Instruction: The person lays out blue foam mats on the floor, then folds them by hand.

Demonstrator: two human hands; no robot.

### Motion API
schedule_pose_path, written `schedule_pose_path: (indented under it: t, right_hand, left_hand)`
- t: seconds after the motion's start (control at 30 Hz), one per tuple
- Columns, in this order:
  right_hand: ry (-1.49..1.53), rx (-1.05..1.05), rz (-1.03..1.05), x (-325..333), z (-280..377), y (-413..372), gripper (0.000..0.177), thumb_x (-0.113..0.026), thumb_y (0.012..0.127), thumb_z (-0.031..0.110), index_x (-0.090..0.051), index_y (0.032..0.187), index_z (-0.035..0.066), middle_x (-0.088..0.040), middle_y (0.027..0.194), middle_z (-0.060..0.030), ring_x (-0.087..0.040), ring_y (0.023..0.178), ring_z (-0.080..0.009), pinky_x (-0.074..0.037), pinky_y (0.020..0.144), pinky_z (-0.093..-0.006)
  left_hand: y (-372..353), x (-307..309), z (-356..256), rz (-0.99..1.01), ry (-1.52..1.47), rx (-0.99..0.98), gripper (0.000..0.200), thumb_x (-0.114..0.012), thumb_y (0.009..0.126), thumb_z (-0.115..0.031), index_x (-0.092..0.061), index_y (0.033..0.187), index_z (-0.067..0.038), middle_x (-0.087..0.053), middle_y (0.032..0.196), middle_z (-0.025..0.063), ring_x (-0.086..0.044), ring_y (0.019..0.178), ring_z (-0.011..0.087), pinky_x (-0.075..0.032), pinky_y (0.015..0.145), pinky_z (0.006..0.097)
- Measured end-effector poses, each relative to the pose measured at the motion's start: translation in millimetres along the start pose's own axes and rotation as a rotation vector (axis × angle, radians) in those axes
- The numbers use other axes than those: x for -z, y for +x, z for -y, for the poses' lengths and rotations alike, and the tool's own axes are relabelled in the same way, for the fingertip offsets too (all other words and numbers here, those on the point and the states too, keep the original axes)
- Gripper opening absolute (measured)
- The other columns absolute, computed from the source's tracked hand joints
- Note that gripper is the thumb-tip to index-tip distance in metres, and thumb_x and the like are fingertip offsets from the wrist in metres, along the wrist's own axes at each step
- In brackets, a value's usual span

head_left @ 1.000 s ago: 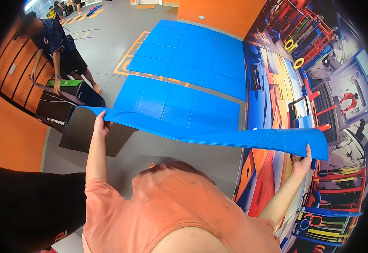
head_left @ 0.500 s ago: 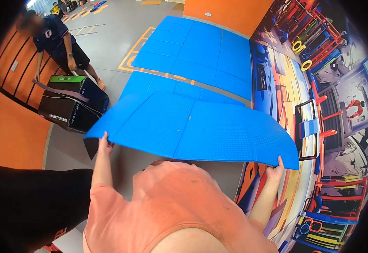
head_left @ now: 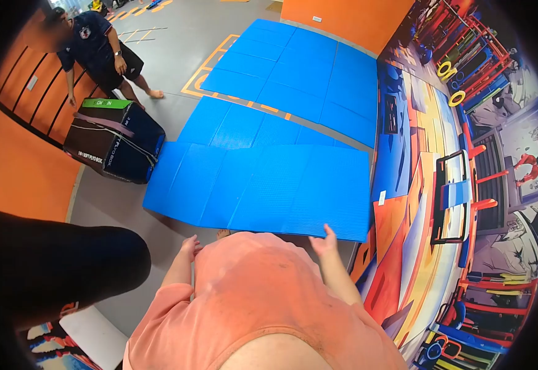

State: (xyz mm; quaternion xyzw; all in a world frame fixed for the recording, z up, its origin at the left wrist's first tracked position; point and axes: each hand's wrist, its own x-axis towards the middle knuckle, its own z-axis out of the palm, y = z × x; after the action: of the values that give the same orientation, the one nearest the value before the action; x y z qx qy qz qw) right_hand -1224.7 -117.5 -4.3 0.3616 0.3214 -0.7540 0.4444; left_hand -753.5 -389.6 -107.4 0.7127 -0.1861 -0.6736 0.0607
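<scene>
A blue folding mat (head_left: 263,188) lies in front of me, its far edge over another blue mat (head_left: 244,123) on the floor. My left hand (head_left: 190,246) is just short of the near edge, apart from the mat, its fingers partly spread and holding nothing. At the near edge toward the right is my right hand (head_left: 324,240), with fingers apart and the fingertips beside the edge; whether they touch it is unclear.
Farther ahead lies a large blue mat (head_left: 293,74). A person (head_left: 99,46) in dark clothes stands at the upper left behind a dark plyo box (head_left: 118,139). A mural wall (head_left: 405,216) runs along the right; a black shape (head_left: 65,265) is at the lower left.
The near mat has come down and flattened. Both my hands have left its outer edges and moved inward and back. The person has straightened and let go of the strap on the box.
</scene>
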Motion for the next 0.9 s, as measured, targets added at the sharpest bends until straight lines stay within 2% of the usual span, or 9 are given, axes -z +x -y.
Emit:
schedule_pose_path:
  t: [0.03, 0.17, 0.23, 0.33, 0.5, 0.6, 0.77, 0.83, 0.9]
  right_hand:
    - [0.036, -0.056, -0.018, 9, -12, 13, 0.049, -0.056, 0.102, 0.023, -0.044, 0.146, 0.007, -0.05, 0.147, -0.0178, -0.047, 0.137, -0.0351, -0.034, 0.119, -0.0553]
    - [-0.148, -0.172, -0.059, 48, -36, 47, 0.057, -0.055, 0.103, 0.034, -0.036, 0.15, 0.009, -0.035, 0.157, -0.0232, -0.032, 0.146, -0.0376, -0.029, 0.121, -0.0571]
    - [-0.311, -0.139, -0.031, 54, -41, 49, 0.067, -0.055, 0.103, 0.037, -0.026, 0.157, 0.009, -0.021, 0.163, -0.0236, -0.016, 0.153, -0.0366, -0.028, 0.121, -0.0576]
    - [-0.372, -0.148, -0.045, 65, -37, 62, 0.074, -0.056, 0.103, 0.039, -0.019, 0.16, 0.009, -0.014, 0.166, -0.0213, -0.005, 0.156, -0.036, -0.028, 0.121, -0.0579]
    - [-0.472, -0.093, -0.113, 81, -29, 71, 0.074, -0.059, 0.101, 0.041, -0.025, 0.157, 0.007, -0.019, 0.165, -0.0185, -0.012, 0.154, -0.0382, -0.033, 0.117, -0.0602]
    - [-0.65, 0.01, -0.271, 94, -16, 68, 0.074, -0.061, 0.099, 0.046, -0.031, 0.156, 0.009, -0.026, 0.162, -0.0195, -0.026, 0.149, -0.0428, -0.041, 0.111, -0.0597]
    - [-0.574, -0.02, -0.328, 136, -5, 67, 0.076, -0.058, 0.1, 0.047, -0.027, 0.157, 0.009, -0.023, 0.163, -0.021, -0.023, 0.15, -0.0426, -0.044, 0.11, -0.0578]
    - [-0.393, -0.049, -0.359, 145, -10, 58, 0.07, -0.057, 0.102, 0.044, -0.031, 0.155, 0.006, -0.033, 0.158, -0.0206, -0.033, 0.146, -0.0427, -0.045, 0.11, -0.0578]
    - [-0.349, -0.077, -0.308, 165, -14, 55, 0.074, -0.054, 0.103, 0.045, -0.023, 0.159, 0.01, -0.026, 0.162, -0.0186, -0.028, 0.149, -0.0407, -0.041, 0.112, -0.0586]
  left_hand:
    - [-21, -8, 0, -0.004, 0.098, -0.072, 0.053, -0.054, 0.103, -0.041, -0.043, 0.146, -0.011, -0.056, 0.141, 0.0095, -0.066, 0.111, 0.028, -0.052, 0.088, 0.0399]
    - [-80, -19, 19, 0.023, 0.258, -0.281, 0.052, -0.055, 0.102, -0.039, -0.047, 0.144, -0.01, -0.061, 0.132, 0.0084, -0.067, 0.103, 0.0223, -0.05, 0.077, 0.0352]
    - [-108, -16, 36, 0.015, 0.258, -0.289, 0.052, -0.055, 0.102, -0.039, -0.047, 0.143, -0.009, -0.061, 0.131, 0.0083, -0.066, 0.105, 0.023, -0.05, 0.081, 0.0359]
    - [-142, 1, 73, -0.04, 0.31, -0.285, 0.053, -0.055, 0.102, -0.04, -0.046, 0.143, -0.008, -0.061, 0.131, 0.0083, -0.066, 0.108, 0.024, -0.049, 0.084, 0.0367]
    - [-184, 52, 152, -0.196, 0.31, -0.125, 0.055, -0.055, 0.102, -0.041, -0.043, 0.145, -0.009, -0.061, 0.132, 0.0086, -0.065, 0.109, 0.025, -0.049, 0.085, 0.0382]
    - [-187, 89, 206, -0.233, 0.238, -0.059, 0.055, -0.054, 0.102, -0.041, -0.043, 0.146, -0.01, -0.061, 0.133, 0.0096, -0.065, 0.109, 0.0251, -0.049, 0.085, 0.0388]
    - [-198, 115, 251, -0.198, 0.288, -0.02, 0.055, -0.054, 0.102, -0.041, -0.042, 0.145, -0.009, -0.059, 0.135, 0.0133, -0.066, 0.106, 0.0281, -0.052, 0.086, 0.0421]
    - [-191, 127, 264, -0.059, 0.252, -0.044, 0.055, -0.055, 0.102, -0.04, -0.042, 0.144, -0.007, -0.058, 0.134, 0.014, -0.066, 0.106, 0.0297, -0.055, 0.087, 0.0443]
    - [-185, 123, 278, -0.135, 0.165, -0.03, 0.055, -0.055, 0.102, -0.039, -0.042, 0.143, -0.005, -0.058, 0.131, 0.014, -0.065, 0.106, 0.0292, -0.056, 0.086, 0.0456]
